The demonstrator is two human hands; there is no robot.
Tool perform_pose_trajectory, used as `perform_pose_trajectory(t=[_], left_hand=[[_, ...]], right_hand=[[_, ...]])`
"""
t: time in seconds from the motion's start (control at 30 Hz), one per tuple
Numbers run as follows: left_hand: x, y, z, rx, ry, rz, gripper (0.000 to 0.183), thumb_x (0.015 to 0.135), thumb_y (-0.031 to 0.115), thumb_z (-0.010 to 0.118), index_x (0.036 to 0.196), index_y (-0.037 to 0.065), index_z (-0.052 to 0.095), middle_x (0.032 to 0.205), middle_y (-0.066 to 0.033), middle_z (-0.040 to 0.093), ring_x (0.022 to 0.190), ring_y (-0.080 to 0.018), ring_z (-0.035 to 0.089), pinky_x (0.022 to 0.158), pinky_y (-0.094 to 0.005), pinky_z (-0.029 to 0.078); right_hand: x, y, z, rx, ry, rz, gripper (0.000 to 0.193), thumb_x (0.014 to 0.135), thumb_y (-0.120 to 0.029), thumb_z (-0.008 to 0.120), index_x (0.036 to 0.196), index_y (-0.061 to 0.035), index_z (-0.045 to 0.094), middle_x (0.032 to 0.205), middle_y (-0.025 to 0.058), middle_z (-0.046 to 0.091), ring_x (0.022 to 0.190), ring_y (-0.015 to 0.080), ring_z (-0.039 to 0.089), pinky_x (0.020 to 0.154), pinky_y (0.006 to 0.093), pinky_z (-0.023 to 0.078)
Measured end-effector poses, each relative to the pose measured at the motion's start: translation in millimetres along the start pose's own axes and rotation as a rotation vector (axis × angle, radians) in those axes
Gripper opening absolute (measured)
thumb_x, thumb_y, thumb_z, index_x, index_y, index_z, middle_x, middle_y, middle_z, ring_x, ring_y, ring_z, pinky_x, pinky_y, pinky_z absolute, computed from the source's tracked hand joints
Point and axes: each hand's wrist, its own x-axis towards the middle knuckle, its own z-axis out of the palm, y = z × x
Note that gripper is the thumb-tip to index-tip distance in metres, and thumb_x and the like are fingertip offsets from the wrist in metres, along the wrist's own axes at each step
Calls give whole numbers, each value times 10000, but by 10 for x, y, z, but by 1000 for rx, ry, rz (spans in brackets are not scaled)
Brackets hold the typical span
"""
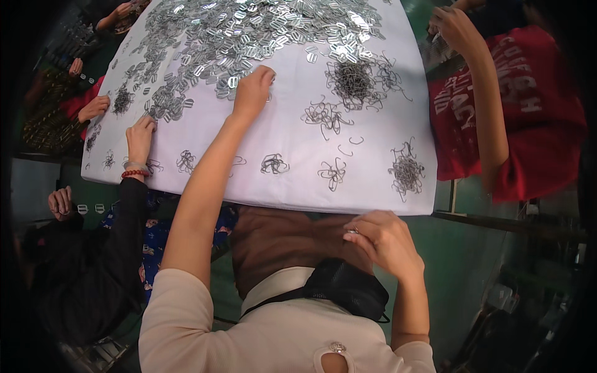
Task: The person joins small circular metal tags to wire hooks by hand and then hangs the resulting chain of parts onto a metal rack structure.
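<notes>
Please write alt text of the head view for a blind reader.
A person's left grip is at the near edge of a heap of silvery metal slides on a white table; the right grip pinches something small above the lap. Wire hooks lie in clusters; co-workers' hands show alongside.

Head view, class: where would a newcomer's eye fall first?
Most likely on the heap of shiny flat metal pieces, spread over the far part of the white table. Next might come the dark tangle of thin hooks just nearer, right of centre, then the bright red shirt at the right.
</notes>
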Motion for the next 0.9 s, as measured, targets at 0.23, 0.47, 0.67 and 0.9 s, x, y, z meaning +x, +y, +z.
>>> perform_pose_trajectory(t=[0.23,0.47,0.67,0.9], left_hand=[[-741,671,-515,-1016,-286,-475,194,897,81,493,1061,-7,547,909,-64,603,758,-87,552,628,-212,449],[-1134,1120,-850,-979,-346,-360,237,864,48,543,1089,-17,574,817,-5,563,705,-47,494,597,-188,405],[-1260,1254,-970,-1038,-349,-290,286,839,60,596,1107,-24,542,803,-6,551,711,-40,500,585,-189,411],[-1326,1418,-1011,-1051,-269,-280,237,828,39,609,1053,-23,568,820,-25,578,709,-44,513,586,-190,418]], right_hand=[[460,-45,109,-1,-79,-61,181,778,-229,638,715,-59,648,720,70,614,717,261,589,643,366,458],[687,-60,289,51,-34,-22,217,789,-248,636,715,-45,648,678,103,597,652,307,568,581,395,440],[750,-179,262,85,-14,57,240,782,-279,659,739,-42,661,669,120,610,624,317,577,574,384,444],[717,-248,212,62,108,28,254,793,-283,634,694,-51,660,658,124,618,613,329,591,573,417,464]])
